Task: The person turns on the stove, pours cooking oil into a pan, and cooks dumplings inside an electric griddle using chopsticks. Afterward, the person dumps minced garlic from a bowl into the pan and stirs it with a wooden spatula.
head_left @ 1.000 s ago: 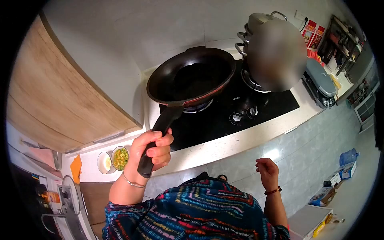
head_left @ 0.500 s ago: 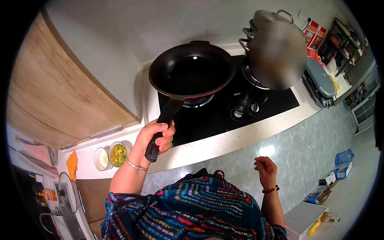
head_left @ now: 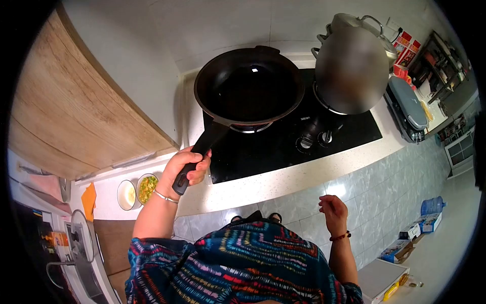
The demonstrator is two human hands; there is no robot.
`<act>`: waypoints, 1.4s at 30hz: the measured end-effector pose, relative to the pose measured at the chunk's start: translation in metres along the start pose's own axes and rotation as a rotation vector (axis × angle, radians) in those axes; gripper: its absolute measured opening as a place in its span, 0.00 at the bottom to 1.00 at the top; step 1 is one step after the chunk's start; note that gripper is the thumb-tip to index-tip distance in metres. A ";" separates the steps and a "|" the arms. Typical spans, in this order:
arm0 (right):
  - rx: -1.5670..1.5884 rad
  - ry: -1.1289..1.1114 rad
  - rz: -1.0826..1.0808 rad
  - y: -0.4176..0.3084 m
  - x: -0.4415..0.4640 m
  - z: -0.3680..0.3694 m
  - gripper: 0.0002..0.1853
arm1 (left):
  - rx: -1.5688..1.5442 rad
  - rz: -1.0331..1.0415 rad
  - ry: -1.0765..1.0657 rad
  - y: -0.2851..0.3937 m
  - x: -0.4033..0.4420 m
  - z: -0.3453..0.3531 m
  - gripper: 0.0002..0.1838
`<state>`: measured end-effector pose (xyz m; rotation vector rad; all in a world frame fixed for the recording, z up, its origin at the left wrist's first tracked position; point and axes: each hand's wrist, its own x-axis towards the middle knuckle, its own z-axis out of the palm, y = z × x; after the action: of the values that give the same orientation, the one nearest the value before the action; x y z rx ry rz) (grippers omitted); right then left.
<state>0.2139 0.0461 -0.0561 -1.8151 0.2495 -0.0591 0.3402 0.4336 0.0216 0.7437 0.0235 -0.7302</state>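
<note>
My left hand (head_left: 190, 167) is wrapped round the black handle of a dark, deep frying pan (head_left: 248, 93). The pan is over the left burner (head_left: 251, 128) of a black glass hob (head_left: 253, 157); whether it rests there or is held just above, I cannot tell. Inside, it looks bare and shiny, with a small bright reflection. My right hand (head_left: 334, 210) hangs in the air over the floor, away from the counter, fingers loosely bent and nothing in them.
Tall metal pots (head_left: 352, 23), partly blurred, stand at the right burner. Two control knobs (head_left: 305, 144) sit at the hob's front. A bowl of chopped green and yellow food (head_left: 147, 188) and a paler bowl (head_left: 126, 195) stand left. A grey appliance (head_left: 409, 104) lies right.
The pan's handle and my left hand have swung a little to the left, and the pan has shifted slightly. The camera view has moved a bit. My right hand remains nearly in place.
</note>
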 end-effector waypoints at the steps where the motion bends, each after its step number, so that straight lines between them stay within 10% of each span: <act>1: -0.004 -0.006 0.001 -0.001 0.000 0.000 0.06 | 0.040 0.002 0.007 0.002 -0.001 -0.004 0.12; 15: 0.010 -0.115 0.016 -0.007 0.013 0.019 0.07 | 0.226 -0.020 0.055 0.027 -0.020 -0.024 0.15; 28: -0.166 -0.017 -0.043 -0.022 -0.021 0.013 0.08 | 0.108 0.055 0.326 0.013 -0.016 -0.041 0.40; 35: -0.214 0.049 0.033 0.008 -0.029 -0.019 0.09 | -0.324 0.069 -0.302 -0.022 0.021 -0.116 0.23; 42: -0.115 0.138 -0.010 0.031 -0.044 -0.120 0.08 | -0.129 0.130 0.108 -0.067 0.013 -0.053 0.30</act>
<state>0.1462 -0.0665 -0.0511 -1.9294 0.3476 -0.1809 0.3206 0.4252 -0.0623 0.6541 0.1177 -0.5585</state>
